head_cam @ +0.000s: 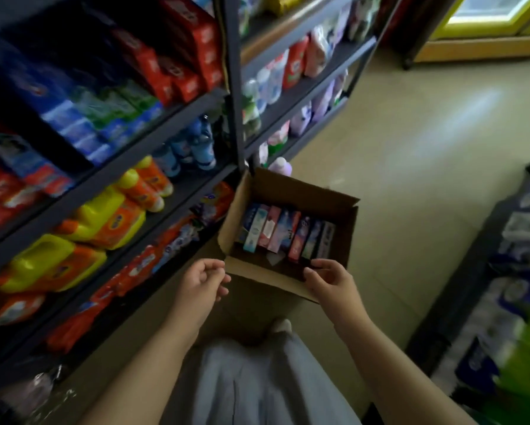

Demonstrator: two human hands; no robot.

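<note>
An open cardboard box (325, 199) stands on the floor beside the shelves. Inside it lies a row of several slim product cartons (280, 233) in blue, pink and purple. My left hand (204, 279) hovers at the box's near left corner with loosely curled fingers and holds nothing. My right hand (331, 279) is at the near right edge of the box, its fingers curled over the near flap (266, 276) close to the rightmost cartons. Whether it grips the flap or only touches it is unclear.
A dark metal shelf rack (234, 87) on the left carries yellow-and-orange detergent jugs (101, 219), red and blue boxes (165, 65) and refill pouches. More packaged goods (515, 271) are stacked at the right. A beige tiled floor (426, 148) runs between them. My shoe (280, 326) is below the box.
</note>
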